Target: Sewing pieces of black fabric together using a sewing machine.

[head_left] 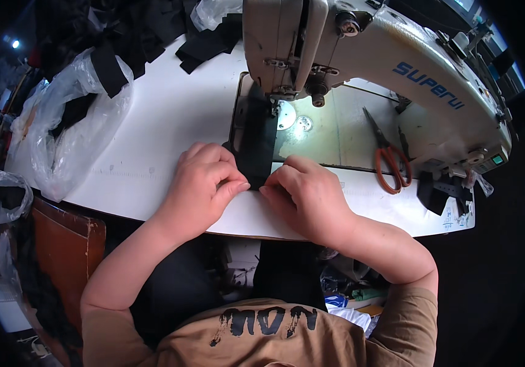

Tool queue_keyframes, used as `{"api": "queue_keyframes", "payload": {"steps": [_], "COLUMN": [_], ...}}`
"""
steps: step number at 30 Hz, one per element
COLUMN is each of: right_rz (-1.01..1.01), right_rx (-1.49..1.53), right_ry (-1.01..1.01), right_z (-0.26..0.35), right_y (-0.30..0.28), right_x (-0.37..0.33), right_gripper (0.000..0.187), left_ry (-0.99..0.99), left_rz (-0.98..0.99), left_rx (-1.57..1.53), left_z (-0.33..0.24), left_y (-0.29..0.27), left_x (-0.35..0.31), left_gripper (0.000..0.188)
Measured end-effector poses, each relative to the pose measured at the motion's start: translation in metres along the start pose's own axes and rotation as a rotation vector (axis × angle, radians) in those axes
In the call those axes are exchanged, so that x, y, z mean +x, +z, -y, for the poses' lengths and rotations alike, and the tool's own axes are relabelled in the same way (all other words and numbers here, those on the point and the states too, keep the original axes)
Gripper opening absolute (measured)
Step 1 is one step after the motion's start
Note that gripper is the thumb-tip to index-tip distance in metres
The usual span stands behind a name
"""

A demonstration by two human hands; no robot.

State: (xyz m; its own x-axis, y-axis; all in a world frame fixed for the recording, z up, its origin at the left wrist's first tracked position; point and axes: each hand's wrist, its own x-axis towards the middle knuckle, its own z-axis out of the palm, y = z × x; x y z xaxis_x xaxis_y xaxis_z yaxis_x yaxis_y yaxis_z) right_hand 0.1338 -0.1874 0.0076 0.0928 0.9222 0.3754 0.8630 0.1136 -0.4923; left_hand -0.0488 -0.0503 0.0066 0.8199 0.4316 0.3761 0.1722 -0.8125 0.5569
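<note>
We see both hands pinching a narrow black fabric strip [256, 144] running under the sewing machine [360, 55] needle. The left hand [204, 183] and right hand [302, 189] have curled fingers closed on its near end. Orange-handled scissors [388, 156] lie right; plastic bags [66, 128] crowd the white surface [164, 122] left.

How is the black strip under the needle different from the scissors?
The black strip is soft, dark cloth; the scissors are hard metal with orange handles. The left hand and right hand pinch the strip, while the scissors lie untouched. Both rest on the sewing table.
</note>
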Motion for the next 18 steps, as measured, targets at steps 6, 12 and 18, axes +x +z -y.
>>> {"api": "queue_keyframes", "payload": {"steps": [6,12,18], "right_rz": [-0.001,-0.059,0.004], "right_rx": [-0.013,-0.086,-0.161], "right_ry": [0.102,-0.137,-0.189], "right_z": [0.002,-0.004,0.000], "right_y": [0.005,0.000,-0.003], "right_x": [0.001,-0.010,-0.012], "right_gripper": [0.013,0.019,0.032], "left_ry": [-0.022,-0.058,-0.068], "left_rz": [-0.035,0.076,0.050], "left_rx": [0.102,0.204,0.216], "left_z": [-0.003,-0.009,-0.009], "left_y": [0.005,0.004,0.009], "left_x": [0.007,0.017,0.015], "left_gripper": [0.016,0.015,0.021]}}
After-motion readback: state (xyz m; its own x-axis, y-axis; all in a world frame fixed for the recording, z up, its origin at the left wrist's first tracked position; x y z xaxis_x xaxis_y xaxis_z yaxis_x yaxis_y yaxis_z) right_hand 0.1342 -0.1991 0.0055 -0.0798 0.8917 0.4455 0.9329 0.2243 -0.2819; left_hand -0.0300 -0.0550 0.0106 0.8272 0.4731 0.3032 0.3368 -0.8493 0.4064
